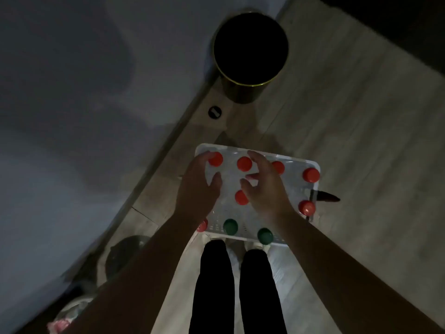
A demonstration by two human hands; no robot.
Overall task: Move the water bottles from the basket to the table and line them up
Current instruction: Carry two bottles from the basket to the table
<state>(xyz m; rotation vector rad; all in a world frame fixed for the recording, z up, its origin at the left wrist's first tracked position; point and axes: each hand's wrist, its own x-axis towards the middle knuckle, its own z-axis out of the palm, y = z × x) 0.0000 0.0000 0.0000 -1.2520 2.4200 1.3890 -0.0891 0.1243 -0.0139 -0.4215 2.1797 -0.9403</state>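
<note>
You are standing in a dimly lit indoor room, domestic or small-office in type; which of the two cannot be confirmed. Evidence noted: pale wood-look plank floor (pixel 349 141), a dark round bin (pixel 250 56) standing on it, and a white plastic basket (pixel 316 165) on the floor at your feet.

The pale wood-grain plank floor (pixel 349 116) carries a white perforated plastic basket (pixel 245 229). Beyond the basket, well apart from it, a black cylindrical bin with a yellow rim (pixel 250 49) stands upright.
</note>
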